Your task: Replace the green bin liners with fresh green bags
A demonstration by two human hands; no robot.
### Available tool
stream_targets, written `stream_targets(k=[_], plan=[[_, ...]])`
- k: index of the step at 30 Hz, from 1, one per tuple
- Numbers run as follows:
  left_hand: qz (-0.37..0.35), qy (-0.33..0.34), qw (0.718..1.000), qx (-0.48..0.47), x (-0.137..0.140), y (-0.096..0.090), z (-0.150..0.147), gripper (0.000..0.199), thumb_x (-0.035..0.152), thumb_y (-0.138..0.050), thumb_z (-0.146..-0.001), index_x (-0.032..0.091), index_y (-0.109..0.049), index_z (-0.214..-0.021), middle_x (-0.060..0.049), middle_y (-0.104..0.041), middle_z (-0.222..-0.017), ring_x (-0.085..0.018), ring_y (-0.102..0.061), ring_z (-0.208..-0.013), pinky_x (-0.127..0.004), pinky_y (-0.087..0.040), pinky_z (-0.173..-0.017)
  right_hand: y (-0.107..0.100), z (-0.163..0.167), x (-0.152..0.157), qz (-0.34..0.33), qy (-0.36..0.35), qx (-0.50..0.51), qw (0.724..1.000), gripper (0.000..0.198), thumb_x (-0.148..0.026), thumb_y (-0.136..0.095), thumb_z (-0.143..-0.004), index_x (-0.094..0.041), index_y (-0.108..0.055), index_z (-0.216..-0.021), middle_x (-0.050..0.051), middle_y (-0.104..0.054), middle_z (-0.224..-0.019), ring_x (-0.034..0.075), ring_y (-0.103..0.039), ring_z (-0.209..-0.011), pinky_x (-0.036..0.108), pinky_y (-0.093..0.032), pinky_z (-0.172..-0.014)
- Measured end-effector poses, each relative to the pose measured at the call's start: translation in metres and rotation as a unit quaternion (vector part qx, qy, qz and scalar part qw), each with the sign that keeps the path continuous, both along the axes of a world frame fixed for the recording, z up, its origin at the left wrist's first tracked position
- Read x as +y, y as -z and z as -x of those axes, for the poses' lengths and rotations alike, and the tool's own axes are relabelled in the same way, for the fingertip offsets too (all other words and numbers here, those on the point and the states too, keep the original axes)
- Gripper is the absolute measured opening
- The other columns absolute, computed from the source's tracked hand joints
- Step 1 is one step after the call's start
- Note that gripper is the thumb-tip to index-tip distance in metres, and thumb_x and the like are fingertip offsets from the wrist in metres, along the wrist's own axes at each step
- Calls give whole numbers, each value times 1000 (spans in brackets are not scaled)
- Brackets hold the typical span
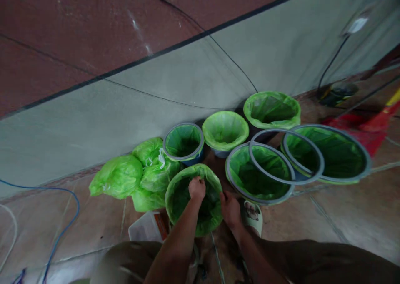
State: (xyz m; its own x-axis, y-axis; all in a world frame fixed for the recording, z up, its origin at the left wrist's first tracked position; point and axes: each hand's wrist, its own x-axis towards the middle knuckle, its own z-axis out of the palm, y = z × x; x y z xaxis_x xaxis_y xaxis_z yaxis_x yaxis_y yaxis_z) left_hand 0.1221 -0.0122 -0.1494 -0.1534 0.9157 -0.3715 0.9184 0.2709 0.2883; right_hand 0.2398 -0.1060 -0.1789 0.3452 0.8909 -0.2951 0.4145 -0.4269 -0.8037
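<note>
From where I am standing, the green liner (178, 190) is covering the inside of the nearest bin (168, 200) and lapping over its rim; the bin is standing on the tiled floor (315, 223) ahead of the person's knees (125, 259), the wall (150, 113) running along 12 o'clock; the left hand (196, 188) is hanging inside the bin's mouth, slightly toward 12 o'clock, fingers curling into a fist, and I cannot tell whether film is lying between them; the right hand (230, 209) is apparently pinching the liner's edge against the rim at 3 o'clock; in my judgement, uneven pulling by the two hands is risking a tear, the film looking thin; heavy pulling at 3 o'clock is likewise risking a tipping bin, since a slipper (253, 217) is standing just beyond that hand; bulging green bags (115, 175) at 10 o'clock and a clear plastic box (142, 227) at 8 o'clock are crowding the opposite side, where a shifting bin could be snagging or bumping them; at 2 o'clock a loose grey ring (250, 151) is lying across two grey-rimmed bins (229, 177), and a stray elbow could be knocking it down.
</note>
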Motion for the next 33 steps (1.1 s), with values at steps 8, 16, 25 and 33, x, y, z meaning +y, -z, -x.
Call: stream_targets(k=[8, 16, 25, 33], plan=[[-25, 14, 999, 17, -3, -13, 20, 27, 28, -49, -93, 16, -69, -106, -14, -71, -109, -26, -68, -101, -33, -50, -89, -17, -4, 1, -29, -5, -71, 997, 44, -37, -38, -94, -10, -66, -114, 18, -69, -110, 29, -63, -104, 38, -46, -92], [-178, 47, 981, -55, 44, -36, 47, 32, 22, -43, -96, 19, -66, -118, -8, -70, -120, -20, -63, -113, -30, -46, -102, -54, 21, 80, -164, -19, -101, 981, 33, -23, -38, -92, -14, -69, -100, 12, -69, -101, 22, -61, -96, 33, -46, -90], [-96, 175, 974, -107, 60, -3, 70, 28, 28, -51, -95, 25, -68, -117, -4, -71, -120, -18, -64, -113, -30, -44, -106, -14, 39, 100, -59, -112, -154, 980, 38, -23, -34, -97, -13, -67, -113, 14, -69, -113, 22, -61, -104, 31, -41, -91], [-43, 241, 965, -95, 66, -6, 100, 23, 30, -57, -91, 29, -67, -112, -2, -71, -115, -17, -63, -114, -28, -43, -105, -11, 26, 96, 6, -206, -209, 956, 34, -14, -40, -94, -15, -61, -121, 12, -69, -111, 21, -66, -98, 27, -44, -78]])
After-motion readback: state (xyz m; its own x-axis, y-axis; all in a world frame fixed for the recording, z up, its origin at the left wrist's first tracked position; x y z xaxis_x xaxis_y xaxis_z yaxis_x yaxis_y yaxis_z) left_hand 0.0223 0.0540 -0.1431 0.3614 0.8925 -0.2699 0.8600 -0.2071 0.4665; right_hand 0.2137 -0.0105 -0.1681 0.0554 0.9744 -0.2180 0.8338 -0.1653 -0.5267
